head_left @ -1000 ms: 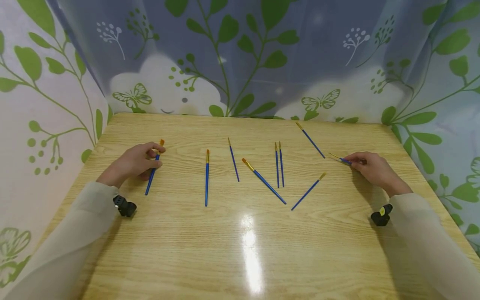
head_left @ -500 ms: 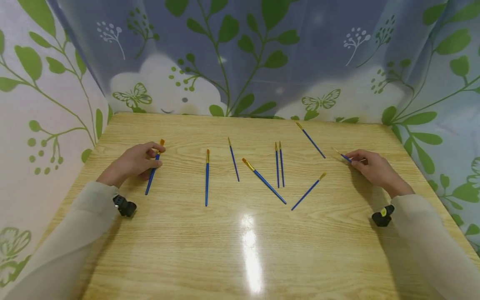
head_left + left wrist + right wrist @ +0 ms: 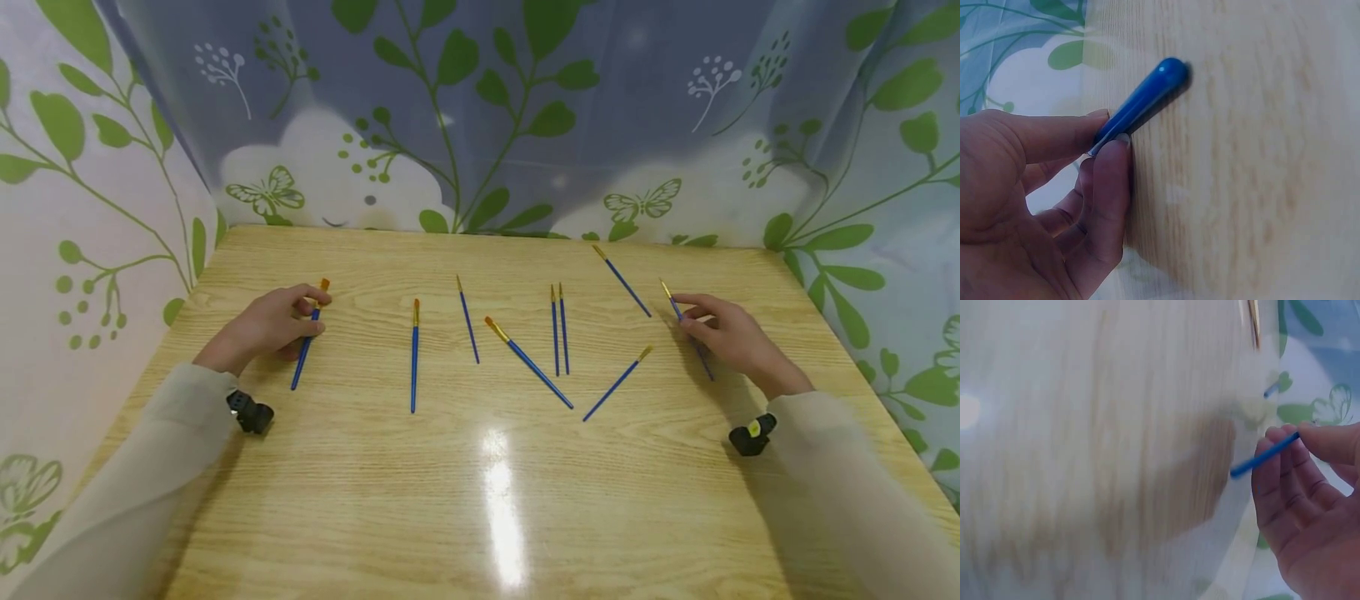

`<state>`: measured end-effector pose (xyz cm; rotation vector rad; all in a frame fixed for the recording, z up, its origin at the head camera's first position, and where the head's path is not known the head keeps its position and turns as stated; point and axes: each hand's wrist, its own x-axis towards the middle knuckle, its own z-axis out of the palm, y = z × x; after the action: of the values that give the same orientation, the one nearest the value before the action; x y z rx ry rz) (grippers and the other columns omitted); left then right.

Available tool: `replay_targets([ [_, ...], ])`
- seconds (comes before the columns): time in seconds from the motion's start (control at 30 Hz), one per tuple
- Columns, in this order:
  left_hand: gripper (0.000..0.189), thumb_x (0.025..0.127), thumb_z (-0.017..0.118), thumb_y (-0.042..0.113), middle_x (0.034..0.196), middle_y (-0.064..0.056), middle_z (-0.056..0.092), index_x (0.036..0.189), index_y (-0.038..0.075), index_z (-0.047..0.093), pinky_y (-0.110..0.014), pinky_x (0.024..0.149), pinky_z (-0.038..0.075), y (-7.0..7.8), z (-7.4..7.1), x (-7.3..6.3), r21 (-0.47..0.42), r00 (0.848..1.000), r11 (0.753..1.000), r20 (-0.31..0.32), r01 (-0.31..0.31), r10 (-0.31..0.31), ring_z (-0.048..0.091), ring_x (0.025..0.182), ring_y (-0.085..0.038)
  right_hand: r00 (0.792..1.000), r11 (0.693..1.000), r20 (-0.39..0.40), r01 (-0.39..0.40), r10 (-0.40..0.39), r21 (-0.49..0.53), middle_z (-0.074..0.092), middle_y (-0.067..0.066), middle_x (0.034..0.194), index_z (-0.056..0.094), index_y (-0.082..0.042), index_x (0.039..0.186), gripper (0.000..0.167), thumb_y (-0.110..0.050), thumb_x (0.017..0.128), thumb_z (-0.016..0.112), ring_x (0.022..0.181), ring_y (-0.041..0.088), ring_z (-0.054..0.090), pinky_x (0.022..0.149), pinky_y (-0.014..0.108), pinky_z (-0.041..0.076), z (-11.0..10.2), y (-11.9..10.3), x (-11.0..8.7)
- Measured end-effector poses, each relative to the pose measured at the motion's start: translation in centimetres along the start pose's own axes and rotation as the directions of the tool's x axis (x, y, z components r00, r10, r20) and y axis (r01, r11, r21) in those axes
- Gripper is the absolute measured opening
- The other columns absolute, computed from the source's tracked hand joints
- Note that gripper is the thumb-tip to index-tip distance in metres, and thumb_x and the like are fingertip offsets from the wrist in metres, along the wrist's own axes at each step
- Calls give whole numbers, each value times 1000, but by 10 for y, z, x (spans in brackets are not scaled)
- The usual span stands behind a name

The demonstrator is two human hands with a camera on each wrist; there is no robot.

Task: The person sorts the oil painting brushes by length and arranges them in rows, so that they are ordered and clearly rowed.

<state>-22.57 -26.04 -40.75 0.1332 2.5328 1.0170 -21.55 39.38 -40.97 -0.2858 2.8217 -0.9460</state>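
My left hand pinches a wide paintbrush with a blue handle and orange bristles at the table's left side. In the left wrist view the thumb and fingers grip its handle, whose rounded end lies right against the wood. On the right, my right hand holds a thin blue paintbrush between thumb and fingertips. Its bristle tip points away from me, up and left. The right wrist view shows its handle end jutting out over the fingers, and the hand's shadow on the table.
Between the hands several blue-handled paintbrushes lie spread on the wooden table. They include a thick upright one, a slanted thick one, a thin one and one at the back. A patterned curtain stands behind.
My right hand has shifted slightly left, and its thin paintbrush has swung from nearly sideways to a steeper slant, with the handle end now showing below. The left hand and the other paintbrushes stay put.
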Motion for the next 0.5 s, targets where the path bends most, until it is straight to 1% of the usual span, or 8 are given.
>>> replay_targets([
  [0.1,50,111,63,13,139,-26,47,158,0,48,-36,72,62,1,0,0,1,1000,1000,-1,-1,1,65,91,-27,999,995,36,-16,13,94,60,33,139,40,0,166,54,-16,117,53,99,1,68,77,23,59,3,-9,1],
  [0.2,50,112,63,13,138,-25,47,157,1,48,-36,71,62,1,0,0,3,1000,1000,-1,2,-2,64,92,-27,997,979,69,-47,34,199,55,29,144,35,-4,170,58,-21,117,53,100,-3,68,79,25,62,6,-17,3],
  [0.37,50,112,62,13,138,-25,46,158,1,47,-36,72,61,1,0,-1,1,1000,1000,0,9,-9,63,93,-27,998,951,56,-43,27,307,51,25,146,32,-12,173,62,-25,117,55,105,4,69,81,28,64,13,-31,4],
  [0.5,51,112,63,14,138,-25,46,158,1,47,-36,72,61,2,0,-2,-2,1000,1000,-1,10,-10,63,91,-27,999,933,34,-28,17,358,51,22,146,31,-18,173,64,-27,116,57,107,10,70,80,31,65,19,-38,5],
])
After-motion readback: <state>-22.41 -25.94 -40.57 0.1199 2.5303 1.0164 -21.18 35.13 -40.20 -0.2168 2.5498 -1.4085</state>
